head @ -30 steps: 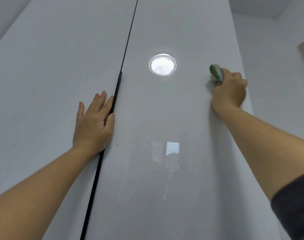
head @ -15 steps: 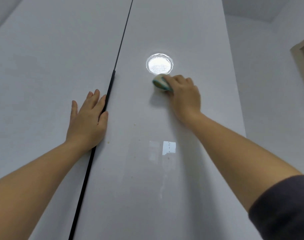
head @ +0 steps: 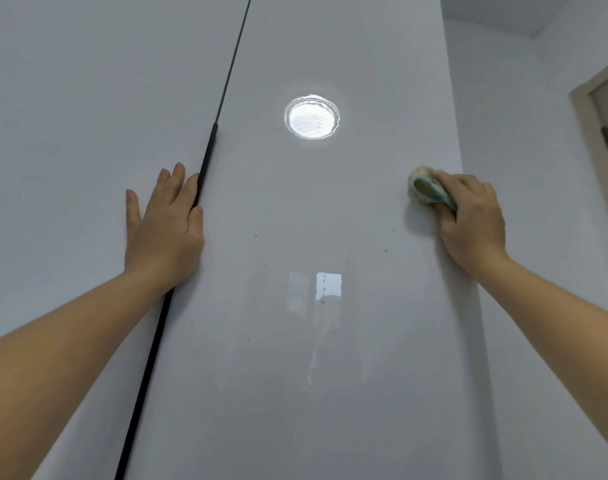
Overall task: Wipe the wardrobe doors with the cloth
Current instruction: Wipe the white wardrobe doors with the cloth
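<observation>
Two glossy white wardrobe doors fill the view, the left door (head: 70, 168) and the right door (head: 313, 341), split by a thin black gap (head: 177, 271). My right hand (head: 472, 220) grips a bunched cream and teal cloth (head: 425, 188) and presses it to the right door near its right edge. My left hand (head: 164, 226) lies flat with straight fingers on the left door, its thumb over the gap. Small yellowish specks (head: 386, 250) dot the right door below the cloth.
A round ceiling-lamp reflection (head: 312, 116) shines high on the right door, a window reflection (head: 316, 289) lower down. A white wall (head: 538, 133) stands right of the wardrobe, with a door frame (head: 604, 98) at the far right edge.
My right hand swept the cloth from the door's right edge left to under the lamp reflection, then back to the right edge, a little lower. My left hand stayed flat by the gap.
</observation>
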The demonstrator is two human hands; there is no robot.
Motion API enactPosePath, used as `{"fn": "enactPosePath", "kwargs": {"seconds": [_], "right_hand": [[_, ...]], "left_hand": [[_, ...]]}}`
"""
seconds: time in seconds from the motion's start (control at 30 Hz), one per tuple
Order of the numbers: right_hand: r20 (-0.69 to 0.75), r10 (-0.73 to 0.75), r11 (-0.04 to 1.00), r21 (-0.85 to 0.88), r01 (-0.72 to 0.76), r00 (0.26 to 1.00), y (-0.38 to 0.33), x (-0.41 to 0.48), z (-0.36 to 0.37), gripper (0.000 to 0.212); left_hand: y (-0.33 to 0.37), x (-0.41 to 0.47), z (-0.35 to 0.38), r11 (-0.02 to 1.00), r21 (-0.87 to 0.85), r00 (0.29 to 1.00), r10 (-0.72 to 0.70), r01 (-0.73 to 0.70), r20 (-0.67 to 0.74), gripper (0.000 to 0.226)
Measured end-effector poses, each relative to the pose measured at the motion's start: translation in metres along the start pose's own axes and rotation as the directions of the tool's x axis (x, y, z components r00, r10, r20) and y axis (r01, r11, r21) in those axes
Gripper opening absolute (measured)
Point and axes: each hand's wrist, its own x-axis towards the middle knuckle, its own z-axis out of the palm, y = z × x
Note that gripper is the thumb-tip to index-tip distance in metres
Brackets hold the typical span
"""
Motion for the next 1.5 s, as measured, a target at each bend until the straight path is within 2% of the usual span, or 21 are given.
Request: {"fn": "enactPosePath", "kwargs": {"seconds": [0.23, 0.4, 0.5, 0.63, 0.73, 0.93, 1.03, 1.2, 1.3, 1.4, 1.5], "right_hand": [[0.123, -0.093, 0.993, 0.082, 0.083, 0.988, -0.017, -0.092, -0.032, 0.050], [0.196, -0.259, 0.965, 0.087, 0.247, 0.946, -0.038, -0.159, -0.044, 0.043], [0.133, -0.277, 0.960, 0.076, 0.269, 0.952, -0.042, -0.155, -0.037, 0.030], [0.113, -0.318, 0.948, 0.031, 0.316, 0.941, -0.048, -0.119, -0.023, 0.037], [0.099, -0.260, 0.965, -0.010, 0.263, 0.960, -0.056, -0.071, -0.008, 0.038], [0.031, 0.002, 1.000, 0.003, -0.002, 1.000, -0.077, 0.016, 0.020, 0.026], [0.016, 0.004, 1.000, 0.022, -0.005, 1.000, -0.085, 0.013, 0.021, 0.027], [0.080, -0.090, 0.990, 0.112, 0.081, 0.993, -0.110, -0.034, 0.014, 0.033], [0.114, -0.205, 0.973, 0.130, 0.190, 0.972, -0.129, -0.072, 0.009, 0.035], [0.137, -0.386, 0.919, 0.150, 0.366, 0.912, -0.141, -0.116, 0.008, 0.033], [0.167, -0.545, 0.834, 0.211, 0.510, 0.822, -0.145, -0.144, 0.006, 0.022]], "left_hand": [[0.002, -0.003, 0.001, 1.000, -0.010, 1.000, -0.012, 0.012, -0.010, 0.051], [0.005, -0.005, 0.001, 1.000, -0.017, 1.000, -0.026, 0.026, -0.003, 0.050], [0.004, -0.006, 0.002, 1.000, -0.016, 1.000, -0.023, 0.023, -0.015, 0.050], [0.004, -0.006, 0.003, 1.000, -0.013, 0.999, -0.022, 0.021, -0.029, 0.050], [0.004, -0.007, 0.004, 1.000, -0.015, 0.999, -0.019, 0.019, -0.031, 0.050], [0.003, -0.007, 0.005, 1.000, -0.021, 0.999, -0.013, 0.012, -0.042, 0.049], [0.003, -0.006, 0.004, 1.000, -0.014, 0.999, -0.009, 0.009, -0.045, 0.049], [0.003, -0.006, 0.004, 1.000, 0.000, 0.999, -0.010, 0.010, -0.042, 0.049], [0.004, -0.007, 0.003, 1.000, 0.004, 1.000, -0.015, 0.015, -0.023, 0.050], [0.005, -0.007, 0.000, 1.000, -0.004, 1.000, -0.011, 0.011, 0.008, 0.050], [0.000, -0.010, -0.005, 1.000, -0.012, 0.999, 0.019, -0.018, 0.044, 0.051]]}}
